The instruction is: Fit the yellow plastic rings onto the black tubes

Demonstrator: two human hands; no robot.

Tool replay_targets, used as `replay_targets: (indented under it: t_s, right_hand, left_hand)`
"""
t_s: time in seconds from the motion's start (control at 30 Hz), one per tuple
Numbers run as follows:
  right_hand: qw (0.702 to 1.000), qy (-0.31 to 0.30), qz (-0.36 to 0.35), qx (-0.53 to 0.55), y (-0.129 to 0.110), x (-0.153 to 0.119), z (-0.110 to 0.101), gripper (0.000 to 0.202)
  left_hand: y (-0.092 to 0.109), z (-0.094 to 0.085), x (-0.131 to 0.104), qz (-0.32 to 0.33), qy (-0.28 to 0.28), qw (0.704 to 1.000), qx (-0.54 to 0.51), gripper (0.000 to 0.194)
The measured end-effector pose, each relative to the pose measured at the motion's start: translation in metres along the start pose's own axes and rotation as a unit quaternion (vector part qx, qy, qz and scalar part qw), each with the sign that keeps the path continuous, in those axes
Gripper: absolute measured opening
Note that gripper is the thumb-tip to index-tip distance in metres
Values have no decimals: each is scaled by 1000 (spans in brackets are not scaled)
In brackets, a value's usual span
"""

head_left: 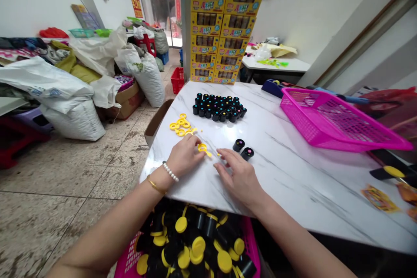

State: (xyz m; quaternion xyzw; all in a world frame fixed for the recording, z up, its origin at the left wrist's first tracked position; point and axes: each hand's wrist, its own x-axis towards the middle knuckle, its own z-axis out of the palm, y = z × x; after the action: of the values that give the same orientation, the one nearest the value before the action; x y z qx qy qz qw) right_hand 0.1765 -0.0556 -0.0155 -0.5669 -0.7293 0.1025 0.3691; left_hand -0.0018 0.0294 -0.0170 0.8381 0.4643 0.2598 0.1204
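My left hand (pixel 185 154) is closed, with thumb and fingertips on a yellow plastic ring (pixel 202 147) that has a small tab pointing right. My right hand (pixel 239 174) hovers low over the table, thumb and fingers apart. A tiny yellow bit (pixel 218 154) is by its fingertips; whether they touch cannot be told. Just beyond the right hand two black cylinders (pixel 248 153) stand upright, with small coloured dots on their tops. More yellow rings (pixel 181 124) lie in a loose group past my left hand.
Many black cylinders (pixel 215 115) stand grouped farther back on the marbled table (pixel 286 182). Yellow boxes (pixel 208 43) are stacked behind them. An upright pink basket (pixel 339 134) sits at right. Below the near edge, a pink basket (pixel 254 252) holds black containers with yellow lids.
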Motion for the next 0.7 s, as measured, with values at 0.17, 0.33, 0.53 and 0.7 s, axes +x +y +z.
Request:
replay_targets:
  t_s: [0.17, 0.33, 0.53, 0.7]
  right_hand:
    - [902, -45, 266, 338, -6, -13, -15, 41]
    - [792, -54, 373, 481, 0, -23, -19, 29]
    - [753, -47, 402, 519, 6, -26, -27, 21]
    - [742, 1, 412, 529, 34, -48, -67, 25]
  left_hand:
    - [36, 2, -25, 59, -33, 993, -92, 19]
    - [56, 13, -32, 85, -87, 984, -132, 21]
    - [49, 12, -35, 81, -89, 979, -165, 38]
    - [37, 8, -37, -6, -99, 972, -214, 38]
